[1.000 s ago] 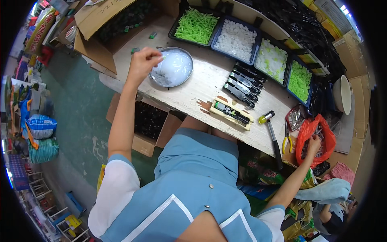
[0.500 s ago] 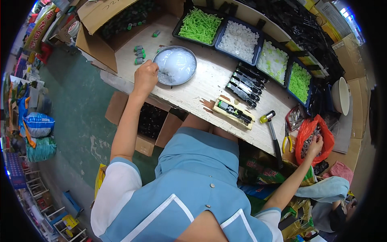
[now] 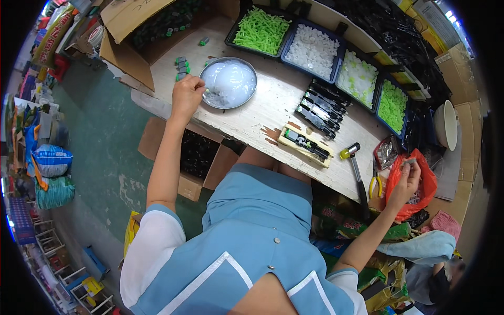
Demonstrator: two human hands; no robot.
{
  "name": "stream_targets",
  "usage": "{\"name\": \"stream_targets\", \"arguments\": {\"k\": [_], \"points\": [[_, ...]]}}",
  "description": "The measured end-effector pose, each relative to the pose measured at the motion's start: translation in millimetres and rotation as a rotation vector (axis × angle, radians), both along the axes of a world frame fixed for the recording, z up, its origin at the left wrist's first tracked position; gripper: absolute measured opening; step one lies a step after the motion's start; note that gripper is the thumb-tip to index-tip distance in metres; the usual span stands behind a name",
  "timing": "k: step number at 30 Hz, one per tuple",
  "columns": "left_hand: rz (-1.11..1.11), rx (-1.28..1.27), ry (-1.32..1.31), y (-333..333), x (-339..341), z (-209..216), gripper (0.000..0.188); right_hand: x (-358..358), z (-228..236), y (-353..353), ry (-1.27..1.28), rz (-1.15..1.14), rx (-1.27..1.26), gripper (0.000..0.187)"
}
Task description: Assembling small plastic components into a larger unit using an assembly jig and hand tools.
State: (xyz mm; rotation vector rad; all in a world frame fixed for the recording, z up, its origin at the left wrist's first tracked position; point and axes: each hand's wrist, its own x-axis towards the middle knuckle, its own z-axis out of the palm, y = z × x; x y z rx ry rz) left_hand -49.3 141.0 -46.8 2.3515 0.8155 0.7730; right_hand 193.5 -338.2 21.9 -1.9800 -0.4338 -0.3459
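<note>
My left hand is pinched at the left rim of a round metal dish, which holds a whitish, glossy, grease-like mass. Whatever sits between those fingertips is too small to make out. Over at the right, my right hand grips a small grey part above an open red plastic bag of small greyish pieces. Between the hands, a cream-coloured fixture on the bench holds a black assembly with a green piece. Several black housings lie in a row behind it.
Trays of green strips, white discs, mixed pieces and green pieces line the back. A hammer and yellow-handled pliers lie near the bag. Grey-green parts sit beside a cardboard box.
My right hand has lifted slightly out of the red bag, and a small grey part now shows in its fingers. My left hand has shifted slightly down and left at the dish rim.
</note>
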Motion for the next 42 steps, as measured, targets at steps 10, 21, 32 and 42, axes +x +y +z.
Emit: {"name": "stream_targets", "arguments": {"k": [10,21,32,42], "points": [[0.023,-0.280,-0.209,-20.3,-4.1,14.2,0.011,-57.3,-1.1,87.2,-0.019,0.384,-0.168,0.018],[-0.416,-1.009,-0.490,-117.6,33.3,40.8,0.008,-99.3,-9.8,173.1,-0.213,0.691,-0.225,0.021],[-0.563,-1.154,-0.473,-140.7,47.1,34.7,0.009,-91.7,-16.2,168.5,-0.273,0.663,-0.242,0.019],[-0.534,-0.968,-0.406,-149.1,47.5,45.7,0.007,-92.5,-11.5,166.9,-0.341,0.654,-0.305,0.017]]}}
